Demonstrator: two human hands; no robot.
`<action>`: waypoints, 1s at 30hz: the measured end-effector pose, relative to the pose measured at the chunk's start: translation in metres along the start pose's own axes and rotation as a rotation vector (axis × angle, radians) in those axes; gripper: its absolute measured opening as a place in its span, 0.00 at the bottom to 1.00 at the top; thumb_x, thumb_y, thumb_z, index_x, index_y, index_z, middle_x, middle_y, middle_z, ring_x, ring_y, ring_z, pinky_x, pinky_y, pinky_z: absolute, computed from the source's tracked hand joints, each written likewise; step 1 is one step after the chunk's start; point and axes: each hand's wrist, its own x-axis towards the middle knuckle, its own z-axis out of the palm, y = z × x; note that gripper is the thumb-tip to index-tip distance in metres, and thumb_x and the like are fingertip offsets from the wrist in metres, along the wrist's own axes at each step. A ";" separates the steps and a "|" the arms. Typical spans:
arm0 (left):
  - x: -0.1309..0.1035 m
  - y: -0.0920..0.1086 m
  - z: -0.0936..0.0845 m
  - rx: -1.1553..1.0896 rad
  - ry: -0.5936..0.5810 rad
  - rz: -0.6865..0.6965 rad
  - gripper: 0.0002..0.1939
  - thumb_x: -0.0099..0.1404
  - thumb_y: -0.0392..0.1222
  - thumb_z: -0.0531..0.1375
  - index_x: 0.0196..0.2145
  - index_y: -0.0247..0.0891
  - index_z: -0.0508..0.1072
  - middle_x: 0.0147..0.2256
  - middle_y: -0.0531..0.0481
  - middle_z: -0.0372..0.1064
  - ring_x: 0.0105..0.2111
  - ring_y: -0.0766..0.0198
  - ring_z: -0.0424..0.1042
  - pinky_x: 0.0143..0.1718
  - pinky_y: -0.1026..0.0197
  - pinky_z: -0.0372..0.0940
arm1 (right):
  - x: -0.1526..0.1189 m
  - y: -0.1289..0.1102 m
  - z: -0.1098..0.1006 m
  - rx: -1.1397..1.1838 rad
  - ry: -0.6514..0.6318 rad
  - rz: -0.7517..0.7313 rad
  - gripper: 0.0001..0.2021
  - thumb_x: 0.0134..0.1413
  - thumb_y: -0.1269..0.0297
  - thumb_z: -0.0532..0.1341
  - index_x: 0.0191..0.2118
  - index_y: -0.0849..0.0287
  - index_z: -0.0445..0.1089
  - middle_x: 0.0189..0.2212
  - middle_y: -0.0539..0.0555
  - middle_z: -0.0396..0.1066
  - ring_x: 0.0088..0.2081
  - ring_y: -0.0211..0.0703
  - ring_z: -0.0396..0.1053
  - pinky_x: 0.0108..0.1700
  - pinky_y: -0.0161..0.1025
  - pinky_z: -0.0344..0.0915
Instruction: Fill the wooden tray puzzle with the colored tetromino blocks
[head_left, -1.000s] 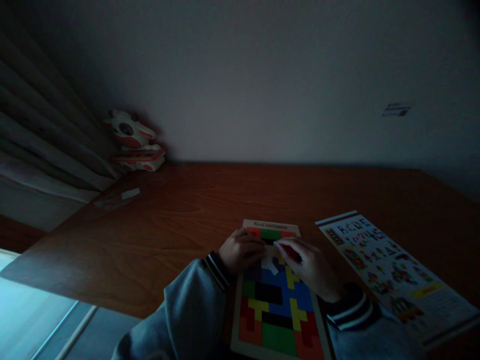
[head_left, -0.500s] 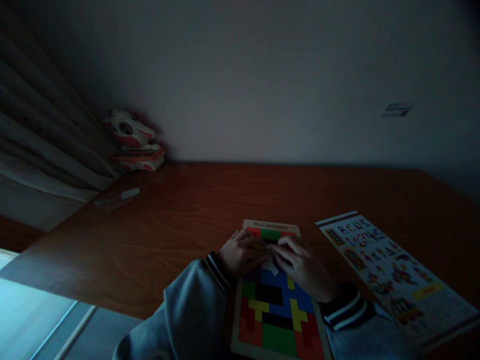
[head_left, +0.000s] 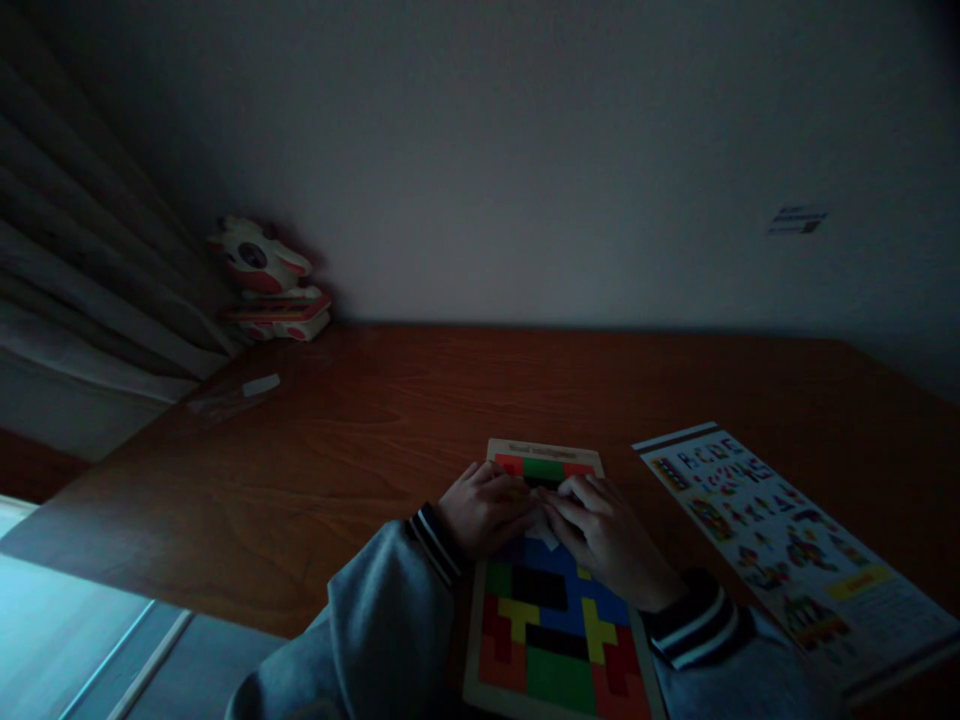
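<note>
My left hand (head_left: pixel 489 508) and my right hand (head_left: pixel 606 530) meet over the upper half of a wooden block puzzle board (head_left: pixel 474 660). Their fingertips are pinched together on a small white piece (head_left: pixel 546 537) that looks like paper, whose lower end pokes out beneath the fingers. Red, green, blue, yellow and black blocks fill the visible part of the board, such as a green block (head_left: pixel 559 680) near its bottom. Both hands hide blocks in the upper middle, and the exact grip on the white piece is hard to see in the dim light.
A printed sheet with colourful figures (head_left: pixel 795 545) lies right of the board on the brown wooden table (head_left: pixel 390 430). At the far left corner stands a white and red toy (head_left: pixel 274 285). Nearer lies a clear plastic wrapper with a white label (head_left: pixel 261 386). A curtain (head_left: pixel 90 250) hangs at the left.
Both hands stay over the same spot on the board. The right fingers have shifted slightly closer to the left ones, and the white piece has moved a little.
</note>
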 end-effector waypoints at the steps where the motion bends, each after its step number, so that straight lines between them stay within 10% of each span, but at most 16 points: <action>1: 0.000 0.000 0.000 0.001 0.009 0.004 0.16 0.72 0.49 0.53 0.47 0.43 0.77 0.45 0.46 0.75 0.42 0.57 0.67 0.42 0.53 0.65 | 0.000 0.000 0.000 0.028 0.008 0.021 0.12 0.64 0.67 0.57 0.50 0.55 0.74 0.34 0.54 0.70 0.38 0.46 0.68 0.42 0.46 0.67; 9: -0.001 0.001 0.000 0.002 0.037 -0.051 0.14 0.71 0.48 0.55 0.43 0.42 0.79 0.47 0.46 0.75 0.44 0.54 0.68 0.43 0.50 0.64 | -0.003 0.002 -0.005 0.201 -0.005 0.089 0.09 0.51 0.58 0.69 0.36 0.55 0.73 0.35 0.53 0.70 0.39 0.46 0.70 0.42 0.44 0.68; 30: -0.002 0.000 0.002 0.012 0.000 -0.052 0.15 0.71 0.47 0.55 0.47 0.41 0.77 0.47 0.45 0.75 0.45 0.54 0.69 0.43 0.52 0.65 | -0.005 0.008 -0.002 0.098 -0.013 -0.019 0.11 0.63 0.62 0.60 0.49 0.49 0.77 0.29 0.52 0.68 0.34 0.42 0.68 0.38 0.42 0.68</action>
